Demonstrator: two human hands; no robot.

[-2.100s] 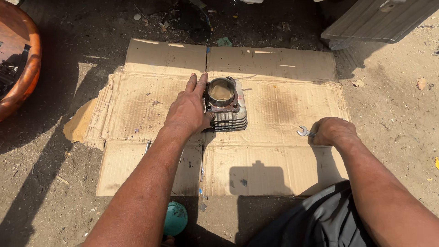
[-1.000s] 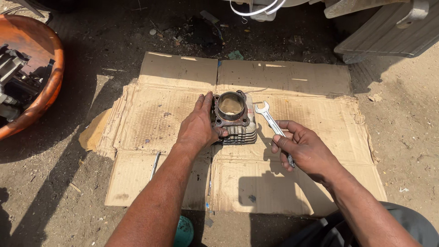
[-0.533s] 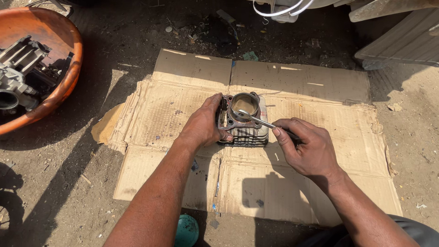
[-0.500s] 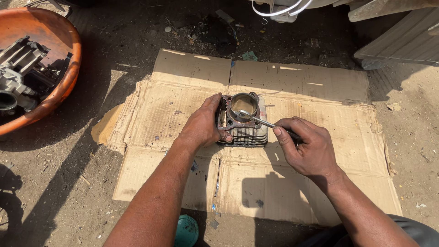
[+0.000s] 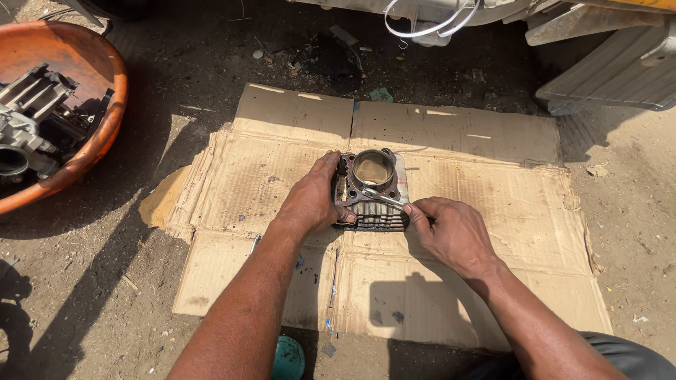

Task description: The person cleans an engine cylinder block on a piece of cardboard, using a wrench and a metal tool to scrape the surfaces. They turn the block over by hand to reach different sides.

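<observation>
- The cylinder (image 5: 371, 190), a finned engine block with an open bore, sits upright near the middle of the cardboard (image 5: 479, 267) spread on the dirt ground.
- The left hand (image 5: 313, 200) is wrapped against the cylinder's left side, fingers curled over its top edge, steadying it.
- The right hand (image 5: 451, 232) is closed around the handle of a wrench (image 5: 384, 200), whose head lies on the cylinder's top face, just at the rim of the bore.
- An orange basin (image 5: 91, 141) with engine parts (image 5: 32, 127) stands well apart, at the left.
- Likely trouble: the wrench head looks only lightly seated, so a hard pull could make it slip and scrape the top face or knock the knuckles of the left hand nearby.
- The cardboard is soft and creased; I'd guess the cylinder could tip or skate if the left hand's hold loosens.
- Grit from the ground could fall into the open bore.
</observation>
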